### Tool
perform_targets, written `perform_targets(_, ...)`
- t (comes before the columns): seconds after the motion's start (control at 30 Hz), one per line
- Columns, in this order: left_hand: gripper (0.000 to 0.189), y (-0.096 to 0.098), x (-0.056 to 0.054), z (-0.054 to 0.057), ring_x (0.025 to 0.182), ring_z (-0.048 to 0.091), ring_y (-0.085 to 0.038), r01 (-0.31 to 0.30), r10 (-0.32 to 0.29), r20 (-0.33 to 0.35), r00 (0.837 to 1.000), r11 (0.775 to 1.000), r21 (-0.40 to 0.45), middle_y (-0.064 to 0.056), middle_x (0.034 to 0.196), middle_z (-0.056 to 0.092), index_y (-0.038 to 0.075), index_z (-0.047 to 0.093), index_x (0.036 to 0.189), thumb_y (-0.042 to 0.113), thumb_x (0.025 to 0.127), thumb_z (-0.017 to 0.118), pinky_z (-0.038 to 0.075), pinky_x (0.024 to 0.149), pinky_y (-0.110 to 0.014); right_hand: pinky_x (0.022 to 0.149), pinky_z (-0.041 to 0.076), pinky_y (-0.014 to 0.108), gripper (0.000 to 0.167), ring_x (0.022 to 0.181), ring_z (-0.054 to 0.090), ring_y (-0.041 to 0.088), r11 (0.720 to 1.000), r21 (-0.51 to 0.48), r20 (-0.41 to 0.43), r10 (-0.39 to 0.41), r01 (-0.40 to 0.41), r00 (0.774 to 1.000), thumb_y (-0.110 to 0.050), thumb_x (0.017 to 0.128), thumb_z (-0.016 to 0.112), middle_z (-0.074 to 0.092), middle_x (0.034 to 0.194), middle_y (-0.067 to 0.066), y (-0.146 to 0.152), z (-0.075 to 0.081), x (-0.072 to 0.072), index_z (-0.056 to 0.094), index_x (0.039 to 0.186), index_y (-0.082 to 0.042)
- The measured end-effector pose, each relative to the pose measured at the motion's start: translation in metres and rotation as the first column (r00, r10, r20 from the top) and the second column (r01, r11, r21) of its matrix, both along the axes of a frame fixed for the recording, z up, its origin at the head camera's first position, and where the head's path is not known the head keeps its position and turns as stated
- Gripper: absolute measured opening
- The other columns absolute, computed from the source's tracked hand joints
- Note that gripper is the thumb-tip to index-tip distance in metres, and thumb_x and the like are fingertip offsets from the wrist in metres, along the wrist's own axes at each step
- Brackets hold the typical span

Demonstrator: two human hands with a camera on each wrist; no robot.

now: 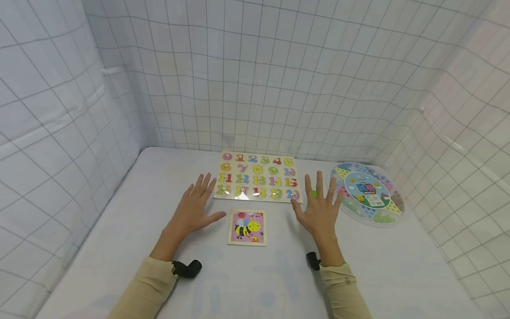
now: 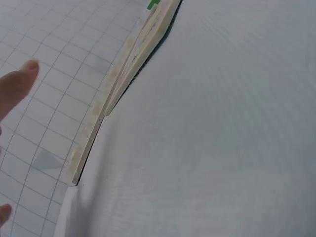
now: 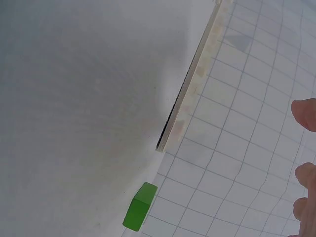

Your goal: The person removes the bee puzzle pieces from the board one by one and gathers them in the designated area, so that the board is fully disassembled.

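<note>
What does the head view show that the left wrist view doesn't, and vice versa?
Head only: right hand, sleeves, wrist cameras, round box, and clear prints on the number board and bee puzzle.
Left wrist only: no extra object, just a low, nearly edge-on look at those two.
Both: left hand (partly, in the wrist view), number board, bee puzzle, green block, gridded cloth and table.

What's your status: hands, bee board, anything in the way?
Left hand spread, holding nothing; right hand likewise. Bee board flat on table, uncovered. Green block partly behind right hand in head view, apart from bee board.
</note>
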State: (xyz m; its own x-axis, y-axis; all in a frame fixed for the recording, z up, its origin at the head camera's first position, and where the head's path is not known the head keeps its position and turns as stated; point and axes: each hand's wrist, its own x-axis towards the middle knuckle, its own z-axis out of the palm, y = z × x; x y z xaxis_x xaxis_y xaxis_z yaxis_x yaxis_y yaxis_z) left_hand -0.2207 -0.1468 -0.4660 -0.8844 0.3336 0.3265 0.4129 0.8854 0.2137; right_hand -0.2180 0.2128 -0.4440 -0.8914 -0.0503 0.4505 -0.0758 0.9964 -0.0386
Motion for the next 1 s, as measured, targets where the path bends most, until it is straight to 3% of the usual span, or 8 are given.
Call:
perform_targets(0.13, 0.101, 0.003, 0.000, -0.015, 0.147, 0.028, -0.035, 0.074, -0.086, 0.129, 0.988, 0.993, 0.097, -0.013, 0.160, 0.029, 0.007, 0.027, 0.154, 0.064, 0.079, 0.065, 0.031, 0.115, -0.060, 0.113, 0.011, 0.074, 0.082, 0.151, -0.008, 0.040, 1.000, -0.011, 0.001, 0.008, -0.008, 1.000, -0.060, 0.089, 0.051, -0.002, 0.167, 0.002, -0.002, 0.000, 0.000, 0.018, 0.157, -0.028)
perform_targets(0.23, 0.098, 0.009, 0.002, -0.023, 0.145, 0.033, -0.033, 0.122, -0.156, 0.210, 0.965, 0.978, 0.166, -0.009, 0.158, 0.035, 0.011, 0.033, 0.152, 0.064, 0.077, 0.067, 0.032, 0.115, -0.058, 0.114, 0.009, 0.073, 0.082, 0.151, -0.007, 0.040, 1.000, -0.022, 0.002, 0.017, -0.017, 1.000, -0.060, 0.089, 0.052, -0.001, 0.167, 0.002, -0.003, 0.001, 0.000, 0.018, 0.157, -0.028)
perform_targets(0.4, 0.098, 0.015, 0.006, -0.033, 0.146, 0.033, -0.030, 0.162, -0.205, 0.292, 0.934, 0.973, 0.163, -0.007, 0.157, 0.037, 0.013, 0.036, 0.151, 0.070, 0.076, 0.063, 0.026, 0.120, -0.055, 0.115, 0.007, 0.073, 0.082, 0.151, -0.009, 0.040, 1.000, -0.020, 0.013, 0.021, -0.020, 1.000, -0.060, 0.090, 0.050, -0.007, 0.167, 0.001, -0.004, 0.000, 0.000, 0.016, 0.157, -0.028)
perform_targets(0.67, 0.101, 0.020, 0.012, -0.034, 0.150, 0.025, -0.025, 0.208, -0.216, 0.320, 0.923, 0.976, 0.058, -0.004, 0.159, 0.034, 0.014, 0.035, 0.152, 0.076, 0.076, 0.056, 0.009, 0.124, -0.054, 0.115, 0.007, 0.072, 0.080, 0.151, -0.006, 0.040, 0.999, -0.028, -0.010, 0.028, -0.029, 1.000, -0.059, 0.090, 0.052, -0.002, 0.167, 0.002, -0.004, 0.001, 0.000, 0.020, 0.157, -0.028)
perform_targets(1.0, 0.104, 0.022, 0.015, -0.033, 0.150, 0.025, -0.024, 0.208, -0.195, 0.315, 0.929, 0.978, -0.010, -0.002, 0.160, 0.031, 0.014, 0.033, 0.153, 0.079, 0.074, 0.055, 0.008, 0.125, -0.053, 0.114, 0.015, 0.071, 0.081, 0.150, -0.001, 0.043, 1.000, 0.010, -0.001, 0.011, -0.011, 1.000, -0.057, 0.088, 0.058, 0.009, 0.166, 0.008, -0.006, 0.001, -0.001, 0.027, 0.155, -0.024)
